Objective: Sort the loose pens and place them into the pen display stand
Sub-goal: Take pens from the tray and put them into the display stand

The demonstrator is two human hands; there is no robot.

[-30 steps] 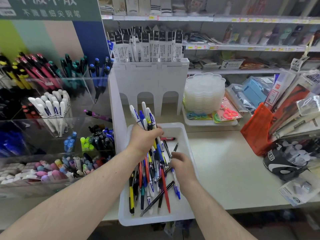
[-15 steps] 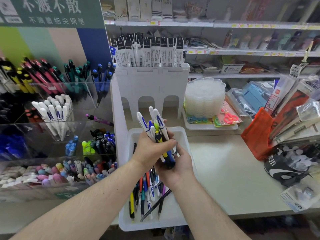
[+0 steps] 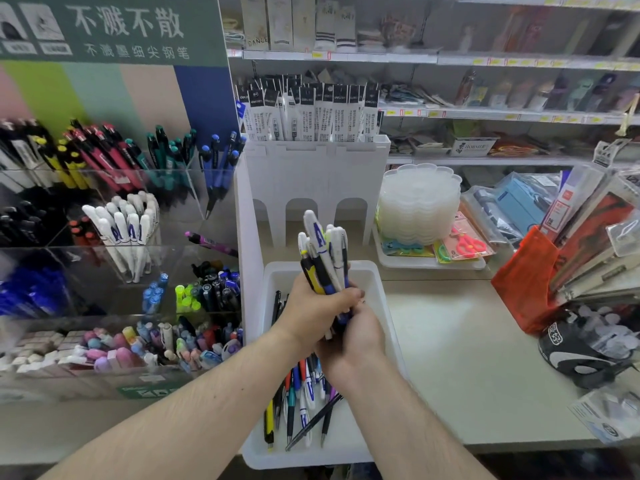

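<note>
Both hands, left (image 3: 313,308) and right (image 3: 356,336), clasp an upright bundle of white and blue pens (image 3: 325,258) above the white plastic tray (image 3: 379,289). The clear acrylic pen display stand (image 3: 114,258) lies left of the tray, nearer the left hand.

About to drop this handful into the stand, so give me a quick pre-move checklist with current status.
1. Bundle of pens gripped by left hand: ok.
2. Right hand supporting the bundle's lower ends: ok.
3. Bundle sorted to one type: not ok, white and yellow-and-blue pens mixed.
4. Matching white pens compartment in the clear display stand visible: ok.
5. Room left in it: cannot tell.
6. White tray emptied: not ok, pens remain.
</note>
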